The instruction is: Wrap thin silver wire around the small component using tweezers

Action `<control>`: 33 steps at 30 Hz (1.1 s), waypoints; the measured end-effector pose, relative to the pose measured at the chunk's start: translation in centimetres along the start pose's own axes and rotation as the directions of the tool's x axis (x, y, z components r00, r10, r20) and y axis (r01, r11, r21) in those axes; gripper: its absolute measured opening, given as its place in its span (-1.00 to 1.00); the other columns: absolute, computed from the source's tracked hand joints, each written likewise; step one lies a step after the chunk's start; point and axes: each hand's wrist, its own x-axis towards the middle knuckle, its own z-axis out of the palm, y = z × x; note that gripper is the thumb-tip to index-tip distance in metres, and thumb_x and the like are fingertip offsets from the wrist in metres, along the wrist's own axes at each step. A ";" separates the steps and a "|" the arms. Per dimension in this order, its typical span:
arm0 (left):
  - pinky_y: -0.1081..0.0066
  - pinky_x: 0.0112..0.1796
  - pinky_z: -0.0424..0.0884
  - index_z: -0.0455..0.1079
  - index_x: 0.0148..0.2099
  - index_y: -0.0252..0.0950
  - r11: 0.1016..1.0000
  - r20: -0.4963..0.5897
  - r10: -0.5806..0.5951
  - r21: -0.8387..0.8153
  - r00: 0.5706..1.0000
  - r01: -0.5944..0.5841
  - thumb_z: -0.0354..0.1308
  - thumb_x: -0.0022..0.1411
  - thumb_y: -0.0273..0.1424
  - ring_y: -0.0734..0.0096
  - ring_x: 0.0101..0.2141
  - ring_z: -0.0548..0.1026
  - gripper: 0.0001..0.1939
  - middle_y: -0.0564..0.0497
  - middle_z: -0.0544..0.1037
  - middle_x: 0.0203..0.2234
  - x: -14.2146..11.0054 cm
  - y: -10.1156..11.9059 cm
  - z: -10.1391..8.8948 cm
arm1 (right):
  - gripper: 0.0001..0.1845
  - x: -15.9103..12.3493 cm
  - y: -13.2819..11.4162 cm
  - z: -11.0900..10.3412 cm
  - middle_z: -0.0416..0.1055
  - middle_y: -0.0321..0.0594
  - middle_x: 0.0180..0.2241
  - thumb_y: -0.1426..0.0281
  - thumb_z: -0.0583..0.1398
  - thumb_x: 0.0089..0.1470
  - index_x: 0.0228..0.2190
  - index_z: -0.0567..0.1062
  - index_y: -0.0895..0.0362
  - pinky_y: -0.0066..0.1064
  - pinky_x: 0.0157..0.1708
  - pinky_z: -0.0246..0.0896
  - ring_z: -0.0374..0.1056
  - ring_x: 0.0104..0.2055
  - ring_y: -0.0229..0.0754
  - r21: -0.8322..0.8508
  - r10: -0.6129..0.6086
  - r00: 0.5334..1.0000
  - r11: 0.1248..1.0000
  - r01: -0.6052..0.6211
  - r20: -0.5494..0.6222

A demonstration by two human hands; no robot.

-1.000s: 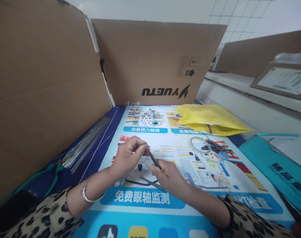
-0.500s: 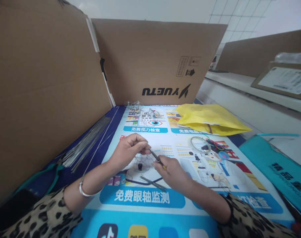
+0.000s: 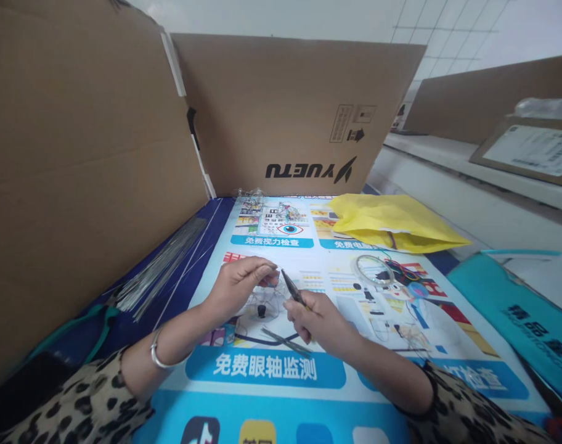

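My left hand [image 3: 244,280] is closed in a pinch over the middle of the printed sheet. A thin piece of wire [image 3: 278,267] shows at its fingertips, though most of it is hidden. My right hand [image 3: 322,317] grips a pair of dark pliers [image 3: 293,287], whose nose points up and left, just short of the pinched fingertips. Beneath the hands lie fine loops of wire [image 3: 274,302] and a few short dark green strands [image 3: 285,340].
A bundle of straight wires [image 3: 163,268] lies at the left. Further back are tangled clear wires [image 3: 288,213] and a yellow bag [image 3: 396,222]. A ring-shaped coil [image 3: 374,270] with coloured cords [image 3: 403,268] sits right. Cardboard walls [image 3: 290,111] stand behind and left; a teal bag [image 3: 516,314] lies right.
The pliers' nose has come away from my left fingertips and tilted more upright. My right fingers have shifted on the handles. My left hand has barely moved.
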 end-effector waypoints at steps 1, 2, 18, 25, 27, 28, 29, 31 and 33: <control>0.45 -0.34 0.46 0.45 -0.27 -0.39 1.000 0.018 -0.004 0.008 1.000 0.004 0.06 0.20 -0.31 0.42 -0.38 0.51 -0.75 -0.05 0.55 -0.43 0.0 0.1 0.0 | -0.63 0.0 0.1 0.0 0.15 -0.45 -0.77 0.08 0.04 0.05 -0.54 0.25 0.11 -0.54 -0.71 -0.07 0.05 -0.75 -0.40 0.020 -0.003 1.000 1.000 0.003 0.007; 0.45 -0.33 0.46 0.45 -0.25 -0.39 1.000 0.045 -0.013 0.021 0.999 0.012 0.05 0.21 -0.31 0.41 -0.37 0.52 -0.75 -0.06 0.55 -0.42 0.0 0.2 -0.1 | -0.63 0.0 0.1 0.0 0.16 -0.45 -0.77 0.07 0.04 0.05 -0.54 0.25 0.11 -0.54 -0.71 -0.08 0.05 -0.75 -0.40 0.028 -0.009 1.000 1.000 0.009 0.005; 0.47 -0.33 0.44 0.49 -0.23 -0.35 0.992 -0.168 -0.067 0.094 0.983 0.084 0.09 0.18 -0.26 0.42 -0.38 0.54 -0.72 -0.03 0.59 -0.42 -0.5 -0.1 0.5 | -0.49 -0.1 0.6 0.7 0.16 -0.38 -0.64 -0.07 0.02 0.02 -0.53 0.27 0.14 -0.53 -0.61 0.02 0.15 -0.59 -0.36 -0.078 -0.044 0.999 0.996 0.045 0.012; 0.49 -0.34 0.42 0.50 -0.29 -0.30 0.987 -0.153 -0.017 0.153 0.988 0.041 0.07 0.20 -0.24 0.44 -0.38 0.52 -0.74 0.02 0.58 -0.42 -1.0 0.0 0.9 | -0.49 -0.1 0.4 0.7 0.16 -0.39 -0.65 -0.08 0.02 0.01 -0.53 0.25 0.13 -0.54 -0.62 0.06 0.17 -0.60 -0.36 -0.051 0.016 1.000 0.999 -0.015 0.005; 0.49 -0.35 0.42 0.49 -0.29 -0.30 0.987 -0.151 -0.019 0.157 0.988 0.043 0.07 0.20 -0.24 0.45 -0.39 0.52 -0.74 0.03 0.57 -0.44 -1.1 0.1 0.9 | -0.49 -0.1 0.4 0.8 0.15 -0.40 -0.66 -0.08 0.03 0.00 -0.53 0.25 0.13 -0.54 -0.63 0.06 0.15 -0.62 -0.37 -0.015 0.037 0.999 0.999 -0.037 0.010; 0.49 -0.35 0.42 0.49 -0.29 -0.29 0.987 -0.150 -0.020 0.156 0.989 0.044 0.06 0.21 -0.24 0.45 -0.39 0.52 -0.74 0.03 0.57 -0.43 -1.0 0.2 0.9 | -0.50 -0.1 0.4 0.8 0.15 -0.41 -0.67 -0.08 0.03 0.00 -0.53 0.26 0.13 -0.54 -0.64 0.06 0.15 -0.63 -0.37 -0.001 0.044 0.999 0.999 -0.044 0.012; 0.49 -0.35 0.42 0.49 -0.29 -0.29 0.987 -0.147 -0.020 0.156 0.989 0.043 0.06 0.21 -0.24 0.45 -0.38 0.52 -0.74 0.03 0.57 -0.42 -1.0 0.2 0.9 | -0.50 -0.1 0.4 0.9 0.15 -0.41 -0.67 -0.08 0.03 0.00 -0.52 0.26 0.13 -0.55 -0.65 0.06 0.14 -0.64 -0.38 0.008 0.048 0.999 0.999 -0.048 0.012; 0.49 -0.34 0.42 0.49 -0.29 -0.29 0.986 -0.141 -0.014 0.161 0.990 0.037 0.05 0.22 -0.24 0.46 -0.39 0.52 -0.74 0.03 0.57 -0.42 -0.9 0.1 0.9 | -0.50 0.0 0.5 0.9 0.16 -0.41 -0.67 -0.07 0.03 0.01 -0.52 0.27 0.13 -0.56 -0.65 0.07 0.14 -0.64 -0.38 0.009 0.046 0.999 0.999 -0.046 0.009; 0.48 -0.34 0.42 0.49 -0.29 -0.29 0.985 -0.136 -0.004 0.173 0.991 0.028 0.05 0.22 -0.24 0.46 -0.39 0.52 -0.73 0.04 0.57 -0.42 -0.9 0.1 0.9 | -0.51 0.0 0.5 0.9 0.17 -0.41 -0.68 -0.06 0.03 0.02 -0.53 0.27 0.13 -0.56 -0.65 0.07 0.14 -0.64 -0.39 -0.003 0.037 0.999 0.999 -0.037 0.005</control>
